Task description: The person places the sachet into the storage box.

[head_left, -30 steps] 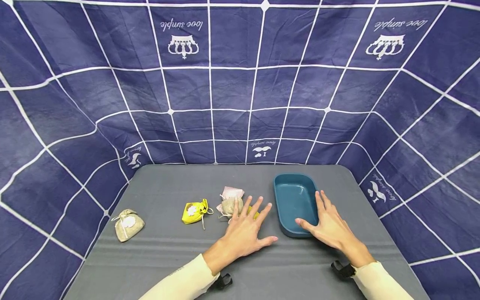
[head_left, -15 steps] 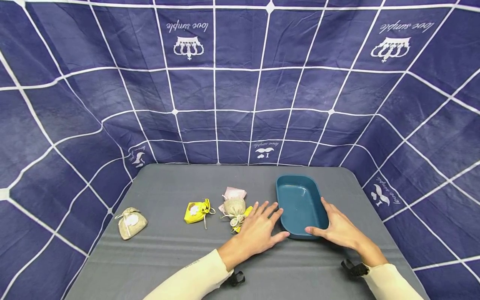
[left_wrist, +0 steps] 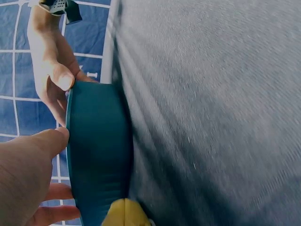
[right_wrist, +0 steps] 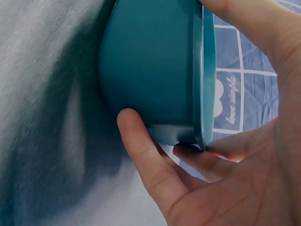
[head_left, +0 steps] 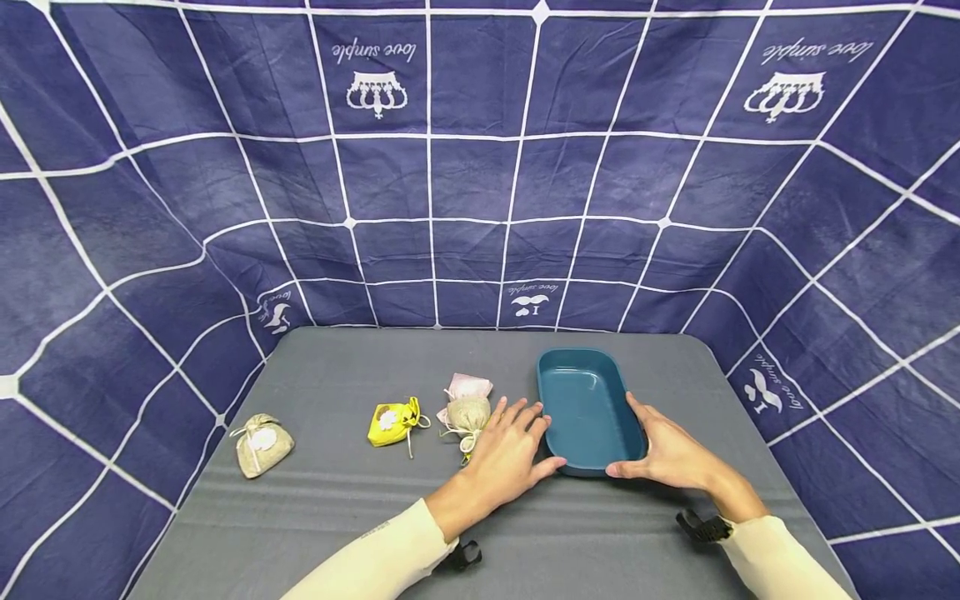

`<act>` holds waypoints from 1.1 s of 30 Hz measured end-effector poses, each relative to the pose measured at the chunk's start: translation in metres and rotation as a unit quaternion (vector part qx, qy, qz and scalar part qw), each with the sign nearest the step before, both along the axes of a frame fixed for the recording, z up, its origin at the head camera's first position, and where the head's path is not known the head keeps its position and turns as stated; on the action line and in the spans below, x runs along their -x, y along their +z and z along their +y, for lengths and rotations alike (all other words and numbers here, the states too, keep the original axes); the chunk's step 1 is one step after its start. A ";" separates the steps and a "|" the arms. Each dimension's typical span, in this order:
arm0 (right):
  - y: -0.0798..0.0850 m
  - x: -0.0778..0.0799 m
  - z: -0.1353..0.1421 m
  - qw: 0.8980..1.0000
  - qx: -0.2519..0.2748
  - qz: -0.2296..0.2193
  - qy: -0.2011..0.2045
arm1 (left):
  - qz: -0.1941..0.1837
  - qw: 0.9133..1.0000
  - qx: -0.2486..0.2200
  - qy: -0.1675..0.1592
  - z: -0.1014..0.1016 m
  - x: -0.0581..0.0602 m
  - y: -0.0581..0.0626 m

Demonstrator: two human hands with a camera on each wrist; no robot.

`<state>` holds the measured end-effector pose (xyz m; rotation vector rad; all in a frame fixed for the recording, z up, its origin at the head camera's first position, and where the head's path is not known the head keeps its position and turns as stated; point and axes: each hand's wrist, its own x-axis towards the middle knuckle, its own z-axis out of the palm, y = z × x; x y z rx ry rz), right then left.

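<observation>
A teal rectangular plastic bin (head_left: 588, 417) sits on the grey table, right of centre, with nothing in it. My right hand (head_left: 678, 454) grips its near right corner, thumb at the front rim and fingers along the right wall. The left hand (head_left: 498, 454) lies at the bin's left side, its extended fingers and thumb touching the rim. Just left of that hand are a beige drawstring pouch (head_left: 468, 414) and a pink pouch (head_left: 468, 386) behind it. A yellow pouch, mostly hidden by the left hand in the head view, shows as a yellow edge (left_wrist: 124, 214) in the left wrist view.
Another yellow drawstring pouch (head_left: 393, 422) lies farther left on the table. A beige pouch with a white flower patch (head_left: 264, 446) is near the left edge. Blue gridded cloth (head_left: 465, 183) walls the back and both sides.
Both hands first shifted right toward the bin, and the left hand came off the pouches to its rim. Since half a second ago the bin has slid slightly left, with both hands at it.
</observation>
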<state>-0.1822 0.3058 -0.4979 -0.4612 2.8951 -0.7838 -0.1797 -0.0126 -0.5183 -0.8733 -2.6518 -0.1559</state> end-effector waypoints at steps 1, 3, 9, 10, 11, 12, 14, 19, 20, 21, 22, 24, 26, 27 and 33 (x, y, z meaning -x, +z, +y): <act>0.000 0.001 -0.001 1.000 -0.001 0.001 0.005 | -0.002 1.000 -0.002 0.000 -0.002 0.000 0.001; -0.001 0.004 -0.004 1.000 -0.001 0.001 0.008 | -0.006 1.000 -0.003 0.001 -0.006 0.001 0.002; 0.000 0.012 -0.016 1.000 0.006 -0.003 0.024 | -0.023 1.000 -0.003 0.009 -0.022 0.001 0.006; 0.000 0.013 -0.018 1.000 0.006 -0.004 0.029 | -0.025 1.000 -0.002 0.010 -0.024 0.001 0.005; 0.000 0.014 -0.019 0.999 0.005 -0.005 0.031 | -0.027 1.000 -0.003 0.010 -0.026 0.001 0.005; 0.000 0.015 -0.021 0.999 0.004 -0.005 0.035 | -0.028 1.000 -0.004 0.010 -0.028 0.001 0.005; 0.000 0.018 -0.023 0.999 0.003 -0.007 0.038 | -0.027 1.000 -0.005 0.011 -0.031 0.001 0.004; 0.000 0.022 -0.028 0.999 0.000 -0.014 0.043 | -0.018 1.000 -0.012 0.013 -0.037 0.002 0.003; 0.001 0.022 -0.029 0.999 -0.001 -0.015 0.045 | -0.018 1.000 -0.014 0.011 -0.038 0.002 0.003; 0.001 0.022 -0.029 0.999 -0.002 -0.015 0.044 | -0.018 1.000 -0.015 0.009 -0.039 0.002 0.003; 0.002 0.022 -0.030 0.999 -0.003 -0.017 0.045 | -0.020 1.000 -0.016 0.006 -0.040 0.002 0.003; 0.003 0.021 -0.031 0.999 -0.001 -0.020 0.046 | -0.029 0.999 -0.021 -0.001 -0.043 0.003 0.003; 0.003 0.020 -0.031 0.999 0.003 -0.020 0.046 | -0.041 0.999 -0.026 -0.009 -0.047 0.005 0.004; 0.001 0.021 -0.030 0.999 0.006 -0.021 0.045 | -0.048 0.998 -0.028 -0.014 -0.050 0.006 0.005; -0.044 0.045 -0.006 0.996 0.033 0.029 0.083 | -0.091 0.994 -0.034 -0.056 -0.080 0.017 0.013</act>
